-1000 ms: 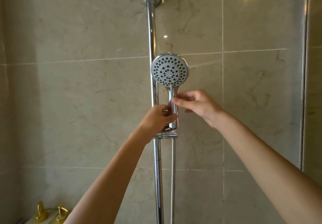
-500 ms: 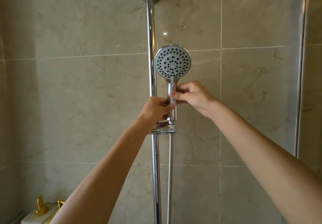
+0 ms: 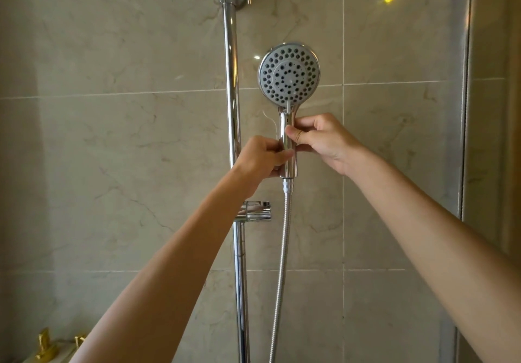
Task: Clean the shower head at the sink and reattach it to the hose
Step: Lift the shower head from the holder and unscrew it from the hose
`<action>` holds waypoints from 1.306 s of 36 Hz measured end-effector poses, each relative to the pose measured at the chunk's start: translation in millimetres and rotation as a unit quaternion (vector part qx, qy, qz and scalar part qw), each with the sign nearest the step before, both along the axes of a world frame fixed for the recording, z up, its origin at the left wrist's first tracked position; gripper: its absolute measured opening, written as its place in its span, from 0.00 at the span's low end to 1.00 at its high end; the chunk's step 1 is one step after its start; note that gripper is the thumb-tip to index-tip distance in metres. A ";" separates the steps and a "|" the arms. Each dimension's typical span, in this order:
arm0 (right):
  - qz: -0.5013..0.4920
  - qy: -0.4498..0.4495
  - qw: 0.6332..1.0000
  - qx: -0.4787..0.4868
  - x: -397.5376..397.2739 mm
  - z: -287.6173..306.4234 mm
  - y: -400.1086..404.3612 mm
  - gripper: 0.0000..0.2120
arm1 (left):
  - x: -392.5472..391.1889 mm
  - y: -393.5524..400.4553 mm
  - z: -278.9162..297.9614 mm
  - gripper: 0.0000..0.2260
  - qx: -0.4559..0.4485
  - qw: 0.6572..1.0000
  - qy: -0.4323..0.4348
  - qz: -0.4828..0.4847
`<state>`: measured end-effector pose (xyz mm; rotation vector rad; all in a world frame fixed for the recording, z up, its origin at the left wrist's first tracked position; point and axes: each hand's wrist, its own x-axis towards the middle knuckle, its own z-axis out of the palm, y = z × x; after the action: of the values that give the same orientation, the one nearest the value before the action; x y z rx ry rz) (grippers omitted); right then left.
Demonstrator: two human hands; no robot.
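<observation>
My left hand and right hand both curled round handle of round chrome shower head, upright, above chrome bracket; ribbed metal hose attached.

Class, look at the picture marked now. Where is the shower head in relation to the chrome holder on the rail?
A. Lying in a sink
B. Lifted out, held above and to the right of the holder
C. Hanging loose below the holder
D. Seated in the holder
B: the shower head is gripped by the left hand and right hand, while the holder sits empty below, with the hose still attached.
</observation>
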<state>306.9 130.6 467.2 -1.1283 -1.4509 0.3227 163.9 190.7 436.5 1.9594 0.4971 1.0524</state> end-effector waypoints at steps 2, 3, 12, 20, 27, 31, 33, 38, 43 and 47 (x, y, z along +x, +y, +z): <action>0.003 -0.008 1.000 -0.003 0.6 -0.5 -2.9 0.05 | -0.5 -2.3 1.3 0.09 -0.006 1.000 -0.011 -0.009; 0.006 -0.008 1.000 -0.002 -0.9 -0.6 -3.2 0.06 | -1.4 0.4 2.4 0.10 -0.009 1.000 -0.012 -0.017; -0.001 0.002 1.000 0.017 1.8 -5.6 -15.1 0.05 | -2.0 -7.5 3.2 0.06 0.015 0.999 0.009 -0.038; -0.008 0.021 1.000 -0.021 3.8 -64.4 -29.3 0.07 | -4.2 -21.4 -52.9 0.08 -0.020 0.998 0.029 -0.052; 0.000 0.064 0.996 -0.064 -1.8 -111.8 -31.4 0.07 | -10.9 -25.8 -101.3 0.15 -0.078 0.995 0.031 -0.059; 0.011 0.086 0.992 -0.091 -7.3 -141.7 -32.4 0.08 | -17.7 -29.8 -131.8 0.13 -0.114 0.990 0.038 -0.069; 0.018 0.092 0.990 -0.104 -10.3 -157.0 -34.2 0.07 | -22.0 -32.3 -148.1 0.12 -0.135 0.987 0.041 -0.077; 0.035 0.106 0.982 -0.151 -19.5 -197.7 -40.2 0.06 | -34.9 -41.1 -189.5 0.11 -0.198 0.973 0.046 -0.108; 0.059 0.129 0.965 -0.222 -28.7 -247.8 -48.2 0.07 | -49.9 -55.1 -241.5 0.11 -0.264 0.956 0.064 -0.112; 0.088 0.157 0.949 -0.257 -38.1 -296.9 -53.8 0.07 | -63.3 -69.1 -288.1 0.12 -0.314 0.942 0.060 -0.102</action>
<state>268.7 76.8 170.3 -1.2852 -1.2128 1.0078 100.6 121.6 148.4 1.4652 0.5940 0.5501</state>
